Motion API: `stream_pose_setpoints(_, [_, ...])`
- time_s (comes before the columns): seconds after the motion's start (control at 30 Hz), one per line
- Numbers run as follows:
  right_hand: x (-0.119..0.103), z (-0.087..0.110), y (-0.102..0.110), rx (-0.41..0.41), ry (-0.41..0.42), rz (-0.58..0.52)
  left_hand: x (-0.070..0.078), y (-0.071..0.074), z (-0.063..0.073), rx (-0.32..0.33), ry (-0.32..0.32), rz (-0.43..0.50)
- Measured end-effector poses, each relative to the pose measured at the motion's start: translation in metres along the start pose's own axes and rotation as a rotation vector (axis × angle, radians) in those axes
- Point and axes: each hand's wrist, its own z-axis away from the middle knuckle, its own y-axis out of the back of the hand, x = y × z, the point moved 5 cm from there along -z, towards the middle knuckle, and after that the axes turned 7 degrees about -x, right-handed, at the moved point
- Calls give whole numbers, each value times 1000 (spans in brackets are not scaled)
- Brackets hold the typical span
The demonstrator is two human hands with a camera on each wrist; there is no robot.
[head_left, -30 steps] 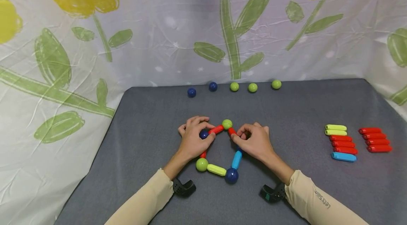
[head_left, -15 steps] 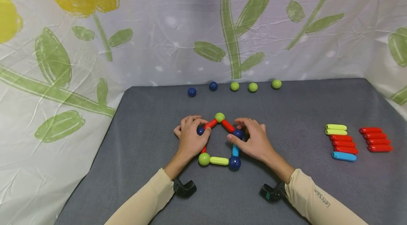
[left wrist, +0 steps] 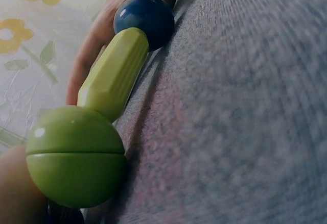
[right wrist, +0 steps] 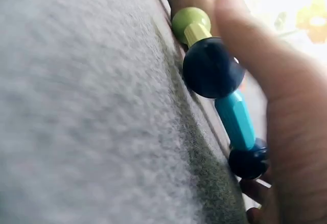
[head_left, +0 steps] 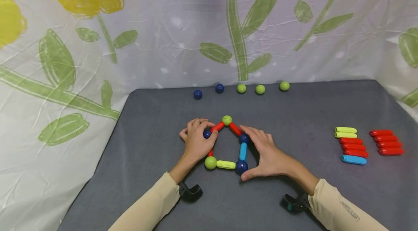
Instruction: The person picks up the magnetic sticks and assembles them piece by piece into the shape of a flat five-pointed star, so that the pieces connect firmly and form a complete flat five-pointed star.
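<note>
A five-sided ring of balls and rods lies on the grey table. My left hand [head_left: 197, 142] grips the ring's left blue ball [head_left: 207, 134], curled fingers behind it and thumb in front. My right hand [head_left: 271, 155] spreads wide along the right side, its forefinger by the upper blue ball [head_left: 244, 138] and its thumb by the lower blue ball [head_left: 241, 166]. Between those two runs a light blue rod [right wrist: 235, 120]. A yellow-green rod [left wrist: 115, 76] joins the lower blue ball to a green ball [left wrist: 75, 156]. Red rods [head_left: 235, 128] meet at the top green ball [head_left: 226, 120].
Loose blue balls [head_left: 197, 94] and green balls [head_left: 260, 89] line the table's back edge. To the right lie a stack of yellow-green, red and blue rods [head_left: 354, 160] and a group of red rods [head_left: 390, 144]. A flowered cloth [head_left: 163, 42] hangs behind.
The ring first shifted slightly up and left as its upper right red rod met the blue ball. My right hand then left its pinch and spread down along the right side.
</note>
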Motion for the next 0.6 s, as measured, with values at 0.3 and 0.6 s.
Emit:
stream_pose_setpoints(0.3, [6, 10, 5, -6, 9, -48, 2, 0, 0, -321, -157, 39])
stream_pose_setpoints(0.6, [13, 14, 11, 44, -27, -35, -6, 2, 6, -470, -230, 74])
